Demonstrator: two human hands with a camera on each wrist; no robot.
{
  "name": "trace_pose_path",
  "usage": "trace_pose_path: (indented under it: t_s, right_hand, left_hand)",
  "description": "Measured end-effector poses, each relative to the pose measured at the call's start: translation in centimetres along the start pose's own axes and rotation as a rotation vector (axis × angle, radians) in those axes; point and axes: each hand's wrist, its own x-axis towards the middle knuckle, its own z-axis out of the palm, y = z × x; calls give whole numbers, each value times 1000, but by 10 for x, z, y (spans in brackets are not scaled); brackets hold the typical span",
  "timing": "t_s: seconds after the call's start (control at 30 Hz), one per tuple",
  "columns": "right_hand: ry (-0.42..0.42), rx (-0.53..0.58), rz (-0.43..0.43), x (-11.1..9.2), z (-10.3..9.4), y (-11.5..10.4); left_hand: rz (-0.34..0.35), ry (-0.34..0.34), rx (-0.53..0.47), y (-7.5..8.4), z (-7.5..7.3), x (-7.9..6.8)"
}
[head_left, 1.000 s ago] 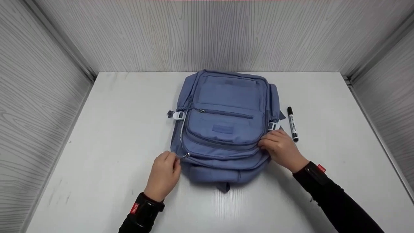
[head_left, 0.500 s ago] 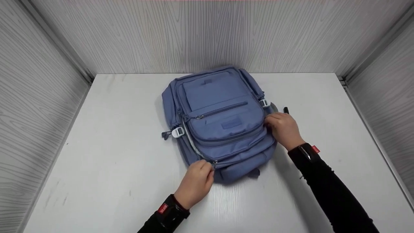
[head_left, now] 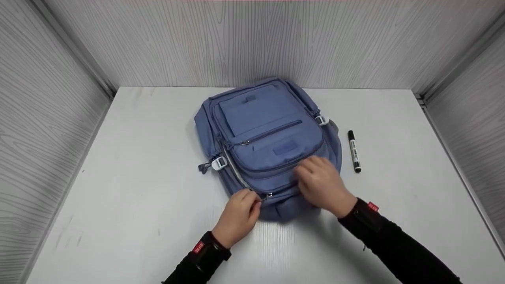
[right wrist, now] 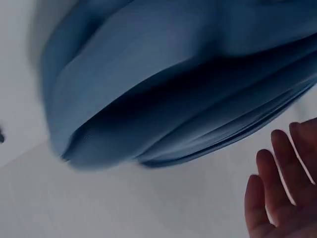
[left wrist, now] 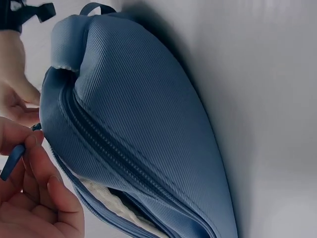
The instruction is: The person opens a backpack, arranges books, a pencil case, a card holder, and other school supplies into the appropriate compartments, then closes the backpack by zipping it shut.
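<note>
A blue backpack (head_left: 258,106) lies on its back, turned at an angle, front pockets facing up. At its lower edge my left hand (head_left: 236,217) pinches a zipper pull; in the left wrist view the pull's blue tab (left wrist: 14,161) sticks out between thumb and fingers. Beside that hand shows the metal zipper slider (head_left: 269,195). A side zipper stands partly parted, with pale lining (left wrist: 111,198) inside. Over the lower right of the front pocket hovers my right hand (head_left: 321,183). Its fingers (right wrist: 282,183) are nearly straight, apart from the bag, in the right wrist view.
A black-and-white marker (head_left: 354,152) lies on the white table (head_left: 130,177) right of the backpack. White buckles (head_left: 219,163) sit on the bag's sides. Wood-grain panels (head_left: 256,43) wall the table at the back and both sides.
The backpack has turned counterclockwise and its top shifted left. My left hand has moved right with the zipper pull. My right hand has let go of the bag's right side and moved left.
</note>
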Motion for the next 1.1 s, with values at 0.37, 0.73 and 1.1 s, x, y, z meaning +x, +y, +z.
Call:
trace_pose_path:
  t_s: [0.37,0.73,1.1]
  right_hand:
    - [-111,36,-63,-7,13,-31]
    - [-27,26,-86,-6,21,-29]
    - [36,48,-114,-7,26,-27]
  left_hand:
    - [-48,-29,-33,-2,-1,0]
    - [-174,-80,-286,5,-12,9]
    - [-262,-89,-69,-53,-38,18]
